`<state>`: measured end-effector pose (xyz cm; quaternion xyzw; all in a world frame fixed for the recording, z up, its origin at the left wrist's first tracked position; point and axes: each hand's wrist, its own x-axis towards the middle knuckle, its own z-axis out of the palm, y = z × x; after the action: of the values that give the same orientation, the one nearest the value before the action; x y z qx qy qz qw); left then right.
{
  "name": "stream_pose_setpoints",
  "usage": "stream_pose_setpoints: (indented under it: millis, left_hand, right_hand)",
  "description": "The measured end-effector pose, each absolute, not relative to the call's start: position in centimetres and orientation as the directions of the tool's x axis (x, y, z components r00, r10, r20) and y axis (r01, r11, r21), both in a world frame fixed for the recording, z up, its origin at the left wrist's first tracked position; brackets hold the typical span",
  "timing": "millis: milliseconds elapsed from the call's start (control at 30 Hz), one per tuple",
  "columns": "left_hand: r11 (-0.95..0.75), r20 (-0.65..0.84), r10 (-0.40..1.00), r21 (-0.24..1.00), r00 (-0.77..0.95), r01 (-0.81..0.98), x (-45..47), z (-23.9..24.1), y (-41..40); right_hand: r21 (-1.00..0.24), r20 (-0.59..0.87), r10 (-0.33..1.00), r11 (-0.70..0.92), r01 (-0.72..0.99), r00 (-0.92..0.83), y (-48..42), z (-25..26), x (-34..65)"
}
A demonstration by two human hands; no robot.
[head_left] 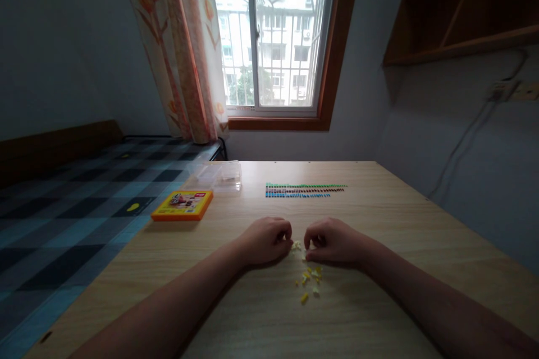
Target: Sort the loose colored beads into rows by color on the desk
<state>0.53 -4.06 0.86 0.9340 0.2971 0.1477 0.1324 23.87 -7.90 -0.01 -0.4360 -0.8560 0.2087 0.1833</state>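
My left hand (269,240) rests on the table with its fingers curled, the tips beside a small cluster of pale yellow pieces (297,245). Facing it, my right hand (332,241) is also curled, thumb and fingertips close together at a pale piece (304,258). Whether either hand pinches a piece is too small to make out. Nearer to me lie several loose yellow and cream pieces (306,276), with one larger yellow piece (304,298) at the front. They look like tiny building bricks.
Long rows of tiny green, dark and blue pieces (298,190) lie beyond my hands. At left are an orange-yellow box (183,205) with a printed lid and a clear plastic container (227,175). The wooden table (236,314) borders a checked bed (96,190).
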Motion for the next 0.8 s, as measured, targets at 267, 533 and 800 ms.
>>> stream_pose_setpoints:
  millis: [267,533,800]
  left_hand:
    - [-0.788,0.178,0.598,0.309,0.782,0.532,0.5,1.3,-4.4]
    - [-0.815,0.139,0.566,0.241,0.813,0.526,0.5,1.9,-5.0]
    - [-0.818,0.136,0.574,0.133,0.807,0.559,1.5,1.8,-5.5]
  right_hand:
    - [-0.487,0.142,0.857,0.496,0.719,-0.496,-8.0,0.0,23.4]
    - [-0.527,0.148,0.806,0.555,0.643,-0.574,-7.5,-0.5,24.1]
    - [-0.518,0.184,0.82,0.55,0.655,-0.543,-8.0,0.0,23.3]
